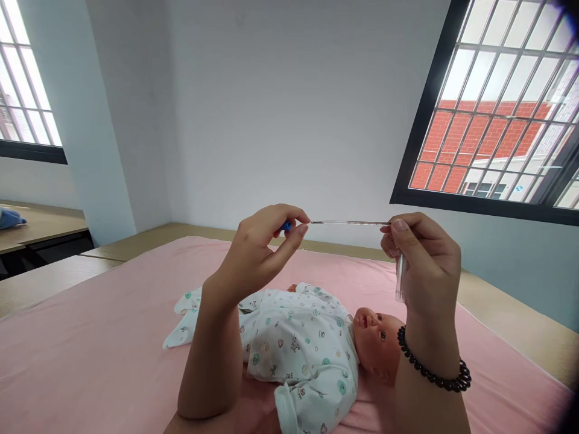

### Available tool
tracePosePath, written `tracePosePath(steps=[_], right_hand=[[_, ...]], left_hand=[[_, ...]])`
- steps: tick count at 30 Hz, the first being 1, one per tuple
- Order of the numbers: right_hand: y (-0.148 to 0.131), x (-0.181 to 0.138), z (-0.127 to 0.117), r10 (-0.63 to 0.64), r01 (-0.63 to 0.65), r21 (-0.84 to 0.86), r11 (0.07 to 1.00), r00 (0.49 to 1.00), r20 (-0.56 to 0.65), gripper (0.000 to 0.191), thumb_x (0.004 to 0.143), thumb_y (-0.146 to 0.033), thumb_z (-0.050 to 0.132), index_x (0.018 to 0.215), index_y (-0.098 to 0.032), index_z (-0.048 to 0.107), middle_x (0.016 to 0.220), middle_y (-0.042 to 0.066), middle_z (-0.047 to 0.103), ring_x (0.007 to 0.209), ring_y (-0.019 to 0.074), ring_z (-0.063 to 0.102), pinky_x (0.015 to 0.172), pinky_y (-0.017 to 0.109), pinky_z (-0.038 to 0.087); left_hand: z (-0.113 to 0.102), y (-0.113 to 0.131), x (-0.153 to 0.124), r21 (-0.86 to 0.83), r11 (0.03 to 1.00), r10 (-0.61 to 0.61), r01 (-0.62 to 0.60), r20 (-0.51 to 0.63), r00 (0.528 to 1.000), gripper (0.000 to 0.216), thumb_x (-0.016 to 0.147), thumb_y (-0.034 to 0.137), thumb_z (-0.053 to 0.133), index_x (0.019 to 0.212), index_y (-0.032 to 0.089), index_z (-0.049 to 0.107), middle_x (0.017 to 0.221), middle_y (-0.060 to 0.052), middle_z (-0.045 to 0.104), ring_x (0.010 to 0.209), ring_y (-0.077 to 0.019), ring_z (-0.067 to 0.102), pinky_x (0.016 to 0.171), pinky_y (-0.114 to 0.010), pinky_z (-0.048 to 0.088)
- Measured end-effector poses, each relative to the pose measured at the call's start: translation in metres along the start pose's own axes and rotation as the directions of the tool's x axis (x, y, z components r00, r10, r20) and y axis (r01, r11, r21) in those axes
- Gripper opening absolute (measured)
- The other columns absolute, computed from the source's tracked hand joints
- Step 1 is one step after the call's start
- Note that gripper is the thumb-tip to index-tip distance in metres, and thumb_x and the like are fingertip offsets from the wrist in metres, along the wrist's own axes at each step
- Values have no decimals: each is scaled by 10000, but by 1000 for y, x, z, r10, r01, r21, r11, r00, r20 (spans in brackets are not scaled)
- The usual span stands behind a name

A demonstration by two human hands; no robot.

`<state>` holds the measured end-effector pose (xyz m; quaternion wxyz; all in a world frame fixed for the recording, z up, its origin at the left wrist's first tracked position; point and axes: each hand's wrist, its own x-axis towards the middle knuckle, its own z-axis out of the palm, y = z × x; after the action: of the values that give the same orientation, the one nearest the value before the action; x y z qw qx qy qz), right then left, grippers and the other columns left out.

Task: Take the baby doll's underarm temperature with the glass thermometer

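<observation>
A thin glass thermometer is held level at about chest height above the doll. My right hand pinches its right end between thumb and fingers. Below that pinch, a clear plastic tube hangs down from the same hand. My left hand is closed around a small blue cap, partly hidden by the fingers. Its thumb and index fingertips are at the thermometer's metal tip; whether they touch it I cannot tell. Underneath, a baby doll in a white patterned outfit lies on its back, head to the right, partly covered by my forearms.
A pink cloth covers the table under the doll. The wooden tabletop shows along its edges. Behind stands a grey-white wall with a barred window at right. Something blue lies on another table at far left.
</observation>
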<state>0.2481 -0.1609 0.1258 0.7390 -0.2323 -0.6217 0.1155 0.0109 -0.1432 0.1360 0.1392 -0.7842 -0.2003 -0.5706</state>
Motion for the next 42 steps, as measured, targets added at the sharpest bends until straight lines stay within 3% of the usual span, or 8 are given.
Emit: tracePosePath(steps=[10,16,25,29,33,37,40,42], right_hand=[[4,1,2,-9,10,-8,1000,999,40,192,948,-334,669,813,-197,670,708,0,485,625,117,399,585,299,292],[1,-2,10,-3,9,-59,998,995,98,189,959,-336,656,836,-195,674,746,7,551,664,121,447,610,293,338],[-11,-6,16,78,-49,-156,987,980,185,167,959,-333,651,870,-194,677,693,-21,469,628,104,380,574,283,299],[1,2,9,51,-51,25,998,999,2,142,921,-265,603,999,-227,716,705,-15,438,639,119,395,586,272,347],[10,10,-1,15,33,263,964,984,-179,485,742,-89,581,1181,-276,669,905,2,509,783,118,498,711,261,472],[9,11,-4,-57,110,230,967,973,-225,556,743,-53,686,1236,-299,616,1066,-1,577,955,119,586,984,339,513],[4,9,0,-147,211,230,950,952,-267,484,812,-75,715,1234,-271,583,1161,12,603,1165,149,606,1173,416,404],[-1,7,5,-197,262,210,942,938,-283,435,833,-85,720,1203,-252,564,1182,25,627,1230,180,605,1200,466,380]], left_hand=[[6,1,0,-30,1000,4,-3,60,998,182,953,94,540,1094,191,602,838,15,613,757,-100,559,711,-232,469],[11,5,0,-37,999,9,-5,103,995,174,973,116,532,1118,189,596,904,3,644,790,-104,574,753,-241,474],[19,6,3,-55,998,28,-19,169,985,143,1028,149,485,1104,170,604,935,-16,658,846,-120,583,807,-265,467],[18,3,3,-42,998,56,-51,130,990,134,1023,132,492,1071,168,612,909,-17,660,836,-120,586,791,-264,471],[17,1,2,-30,997,68,-65,97,993,129,1021,143,503,1069,178,618,895,-15,666,808,-120,586,755,-265,479],[17,0,3,-16,998,59,-58,82,995,124,1016,148,511,1055,179,625,885,-14,668,797,-118,587,733,-260,479],[16,-1,3,-21,998,53,-51,69,996,115,1003,146,529,1044,183,630,882,-8,673,784,-113,587,715,-250,478],[16,-2,3,-40,998,45,-43,64,997,111,996,146,539,1036,186,634,878,-4,679,765,-108,587,700,-244,478]])
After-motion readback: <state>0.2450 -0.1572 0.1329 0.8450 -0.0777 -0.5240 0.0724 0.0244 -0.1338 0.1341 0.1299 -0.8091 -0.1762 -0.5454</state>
